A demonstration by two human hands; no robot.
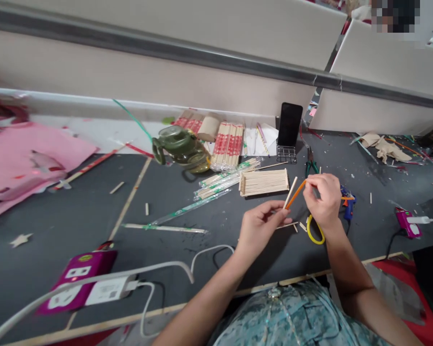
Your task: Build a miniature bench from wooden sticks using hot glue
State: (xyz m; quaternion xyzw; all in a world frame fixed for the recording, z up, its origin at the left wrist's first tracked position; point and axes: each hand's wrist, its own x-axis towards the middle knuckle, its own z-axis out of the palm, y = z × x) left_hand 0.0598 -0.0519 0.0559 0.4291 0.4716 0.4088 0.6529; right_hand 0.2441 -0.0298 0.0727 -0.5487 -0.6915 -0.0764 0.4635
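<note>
My left hand [263, 222] is closed around the lower end of a short pale wooden stick [290, 192], which points up and away. A thin orange strip [296, 194] runs beside that stick, from the left fingertips to my right hand [324, 198]. The right thumb and fingers pinch its upper end. Just beyond the hands lies a small panel of wooden sticks [264, 182] set side by side, with raised crosspieces at both ends. Under the right hand are yellow-handled scissors [315, 236], their blades hidden. A blue glue gun [349, 207] lies to the right, partly covered by that hand.
Green-handled pliers [311, 166] lie behind the hands, near a phone [289, 125] on a wire stand. Packs of chopsticks [228, 144] and a dark green jug-like object [178, 146] stand at the back. A purple power strip [82, 278] with white cables sits front left.
</note>
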